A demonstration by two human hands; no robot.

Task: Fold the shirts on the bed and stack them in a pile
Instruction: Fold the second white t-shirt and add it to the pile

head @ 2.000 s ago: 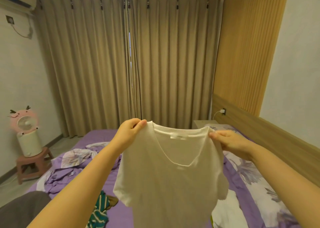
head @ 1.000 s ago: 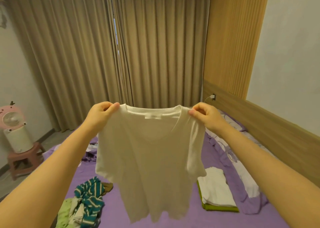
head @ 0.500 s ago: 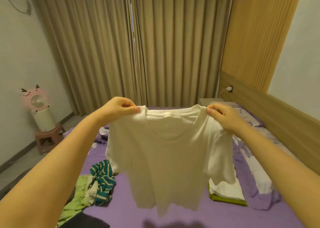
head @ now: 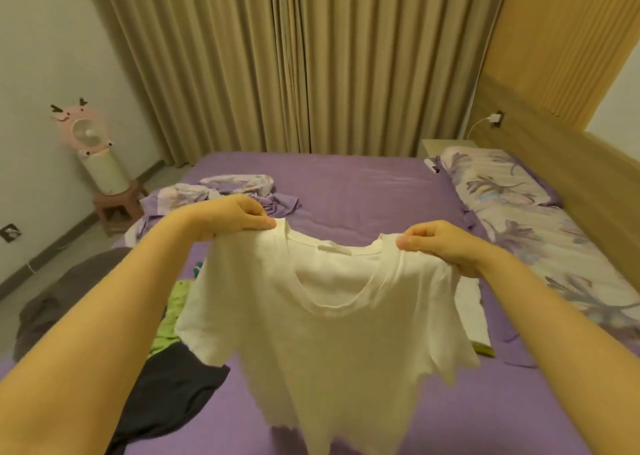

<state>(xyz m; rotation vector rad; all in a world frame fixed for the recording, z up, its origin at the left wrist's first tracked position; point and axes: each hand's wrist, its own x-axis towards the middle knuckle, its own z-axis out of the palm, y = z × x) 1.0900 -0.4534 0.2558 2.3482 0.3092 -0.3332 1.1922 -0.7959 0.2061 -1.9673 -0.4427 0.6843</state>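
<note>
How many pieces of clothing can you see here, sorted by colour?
White: 2, the shirt held up by the left hand and right hand, and a folded one partly hidden behind it
Green: 1
Black: 1
Grey: 1
Total: 5 in view; more may lie hidden behind the shirt.

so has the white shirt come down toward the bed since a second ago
Yes. The white shirt has dropped: its collar was up against the curtains before and now sits against the purple bed.
</note>
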